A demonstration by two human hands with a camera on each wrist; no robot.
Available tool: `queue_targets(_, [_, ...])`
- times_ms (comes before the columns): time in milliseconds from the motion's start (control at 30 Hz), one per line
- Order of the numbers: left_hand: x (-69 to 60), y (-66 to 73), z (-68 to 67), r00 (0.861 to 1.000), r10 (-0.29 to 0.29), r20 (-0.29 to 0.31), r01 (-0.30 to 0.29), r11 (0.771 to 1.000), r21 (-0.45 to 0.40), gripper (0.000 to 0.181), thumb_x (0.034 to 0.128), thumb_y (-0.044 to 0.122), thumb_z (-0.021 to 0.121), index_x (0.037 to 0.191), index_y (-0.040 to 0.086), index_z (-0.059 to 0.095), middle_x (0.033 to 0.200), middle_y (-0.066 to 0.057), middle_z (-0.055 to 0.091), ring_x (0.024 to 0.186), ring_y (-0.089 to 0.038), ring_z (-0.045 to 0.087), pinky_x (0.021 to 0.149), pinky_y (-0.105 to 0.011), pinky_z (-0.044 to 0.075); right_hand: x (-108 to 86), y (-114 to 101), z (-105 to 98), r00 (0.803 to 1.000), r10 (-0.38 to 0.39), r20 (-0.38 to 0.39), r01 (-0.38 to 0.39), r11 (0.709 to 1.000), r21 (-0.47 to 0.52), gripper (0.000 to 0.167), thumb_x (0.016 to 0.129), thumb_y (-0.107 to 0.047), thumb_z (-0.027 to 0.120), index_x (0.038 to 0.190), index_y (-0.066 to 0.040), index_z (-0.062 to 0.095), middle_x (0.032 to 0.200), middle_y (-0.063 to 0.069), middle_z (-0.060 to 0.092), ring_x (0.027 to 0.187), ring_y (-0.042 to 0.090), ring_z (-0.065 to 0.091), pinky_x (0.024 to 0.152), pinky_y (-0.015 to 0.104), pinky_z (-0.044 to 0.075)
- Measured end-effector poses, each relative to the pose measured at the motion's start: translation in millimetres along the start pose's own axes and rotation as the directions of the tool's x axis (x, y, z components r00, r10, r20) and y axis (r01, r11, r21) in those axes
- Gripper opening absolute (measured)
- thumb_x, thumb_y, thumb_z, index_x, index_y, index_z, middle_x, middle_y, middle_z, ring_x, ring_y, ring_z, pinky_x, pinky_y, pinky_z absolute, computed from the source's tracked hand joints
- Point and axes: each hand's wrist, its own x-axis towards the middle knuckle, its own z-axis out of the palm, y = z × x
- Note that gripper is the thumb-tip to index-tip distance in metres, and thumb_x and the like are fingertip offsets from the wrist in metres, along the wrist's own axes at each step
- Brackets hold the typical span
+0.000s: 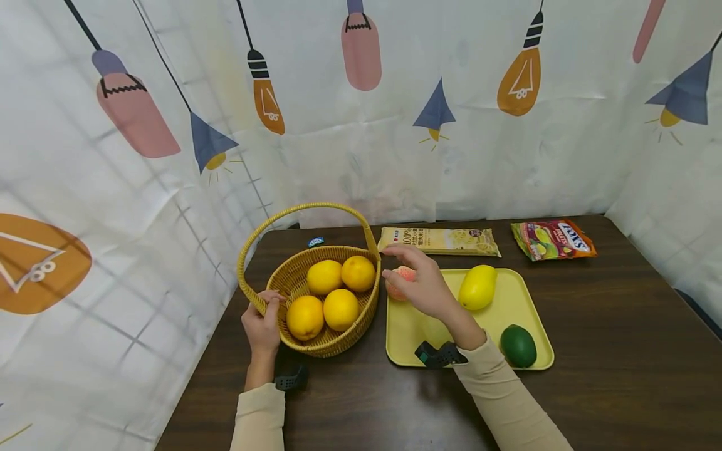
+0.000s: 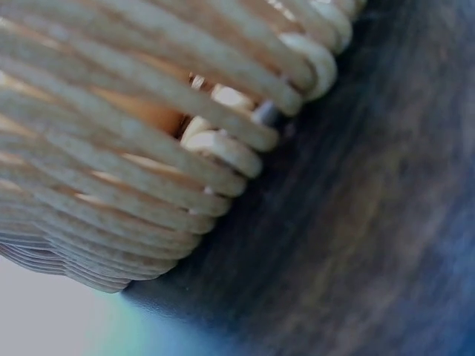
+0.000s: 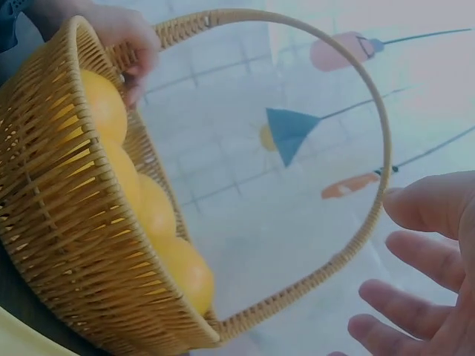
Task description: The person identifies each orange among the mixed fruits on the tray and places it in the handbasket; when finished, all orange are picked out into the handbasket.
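Note:
A wicker basket with a tall hooped handle stands on the table's left side, and several yellow-orange fruits lie inside. My left hand grips its left side where the handle joins the rim. In the left wrist view only the basket's woven wall and dark tabletop appear. My right hand is just right of the basket, fingers apart and holding nothing. In the right wrist view the thumb is close to the handle; whether it touches, I cannot tell.
A yellow tray carries a pinkish peach partly behind my right hand, a lemon and a dark green fruit. Behind it lie a noodle packet and a candy bag. A small blue wrapper lies behind the basket.

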Motion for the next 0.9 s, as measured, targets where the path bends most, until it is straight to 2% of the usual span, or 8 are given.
queue_targets(167, [0.2, 4.6, -1.2, 0.999, 0.044, -0.024, -0.044, 0.999, 0.016, 0.013, 0.09, -0.007, 0.056, 0.092, -0.019, 0.062, 0.084, -0.036, 0.061, 0.066, -0.002, 0.055, 0.06, -0.013, 0.044, -3.0, -3, -2, 1.0, -0.025, 0.016, 0.026, 1.0, -0.017, 0.036, 0.094, -0.022, 0.067, 0.128, -0.016, 0.061, 0.141, -0.002, 0.051, 0.126, 0.022, 0.051, 0.106, 0.048, 0.042])
queue_targets(233, [1.2, 8.6, -1.5, 0.997, 0.072, -0.037, -0.072, 0.997, -0.004, 0.017, 0.0895, -0.007, 0.054, 0.099, -0.02, 0.06, 0.088, -0.037, 0.06, 0.066, -0.007, 0.054, 0.057, -0.014, 0.041, -5.2, -4, -3, 0.998, -0.044, 0.037, 0.045, 0.998, -0.032, 0.036, 0.094, -0.023, 0.066, 0.129, -0.018, 0.061, 0.14, -0.003, 0.052, 0.129, 0.02, 0.049, 0.106, 0.049, 0.041])
queue_targets(367, [4.6, 22.2, 0.1, 0.985, 0.143, -0.094, -0.151, 0.985, -0.089, 0.035, 0.0875, -0.004, 0.052, 0.116, -0.025, 0.049, 0.103, -0.042, 0.057, 0.093, -0.027, 0.061, 0.08, -0.02, 0.048, -10.9, -9, -7, 0.994, -0.067, 0.087, 0.075, 0.993, -0.087, 0.035, 0.095, -0.024, 0.065, 0.13, -0.021, 0.06, 0.142, -0.005, 0.05, 0.135, 0.018, 0.043, 0.108, 0.048, 0.039])
queue_targets(467, [8.0, 39.9, 2.7, 0.966, 0.193, -0.174, -0.215, 0.97, -0.118, 0.046, 0.087, 0.002, 0.051, 0.126, -0.022, 0.044, 0.115, -0.037, 0.056, 0.113, -0.032, 0.056, 0.097, -0.026, 0.043, -15.5, -15, -16, 0.988, -0.092, 0.127, 0.112, 0.981, -0.158, 0.036, 0.094, -0.023, 0.066, 0.13, -0.021, 0.06, 0.145, -0.003, 0.048, 0.136, 0.02, 0.042, 0.108, 0.05, 0.039])
queue_targets(600, [15.9, 74.6, 8.6, 0.909, 0.276, -0.311, -0.299, 0.954, -0.027, 0.05, 0.0852, 0.009, 0.049, 0.129, -0.015, 0.044, 0.122, -0.028, 0.055, 0.119, -0.03, 0.051, 0.103, -0.034, 0.036, -20.2, -17, -33, 0.973, -0.145, 0.177, 0.189, 0.946, -0.264, 0.04, 0.092, -0.02, 0.069, 0.13, -0.018, 0.06, 0.146, 0.002, 0.047, 0.131, 0.024, 0.048, 0.103, 0.049, 0.044])
queue_targets(800, [27.9, 128.3, 24.8, 0.756, 0.434, -0.49, -0.415, 0.897, 0.155, 0.035, 0.0764, 0.016, 0.05, 0.099, -0.011, 0.054, 0.093, -0.011, 0.054, 0.092, -0.021, 0.05, 0.09, -0.032, 0.036, -23.6, -7, -58, 0.972, -0.163, 0.171, 0.216, 0.906, -0.364, 0.038, 0.092, -0.02, 0.07, 0.129, -0.018, 0.061, 0.141, 0.003, 0.05, 0.124, 0.024, 0.053, 0.097, 0.047, 0.048])
queue_targets(833, [28.7, 134.2, 27.9, 0.743, 0.458, -0.488, -0.444, 0.883, 0.154, 0.033, 0.076, 0.016, 0.05, 0.094, -0.011, 0.054, 0.089, -0.012, 0.053, 0.089, -0.021, 0.049, 0.087, -0.031, 0.036, -24.1, -5, -61, 0.973, -0.158, 0.17, 0.212, 0.901, -0.378, 0.038, 0.092, -0.02, 0.07, 0.129, -0.017, 0.061, 0.141, 0.004, 0.05, 0.124, 0.025, 0.053, 0.097, 0.048, 0.048])
queue_targets(900, [28.2, 142.0, 33.1, 0.743, 0.505, -0.439, -0.501, 0.855, 0.135, 0.031, 0.0773, 0.016, 0.052, 0.088, -0.013, 0.054, 0.085, -0.017, 0.054, 0.087, -0.023, 0.049, 0.084, -0.029, 0.037, -25.7, 0, -66, 0.973, -0.144, 0.178, 0.206, 0.89, -0.408, 0.04, 0.091, -0.021, 0.07, 0.13, -0.016, 0.06, 0.142, 0.005, 0.049, 0.124, 0.027, 0.053, 0.095, 0.049, 0.049])
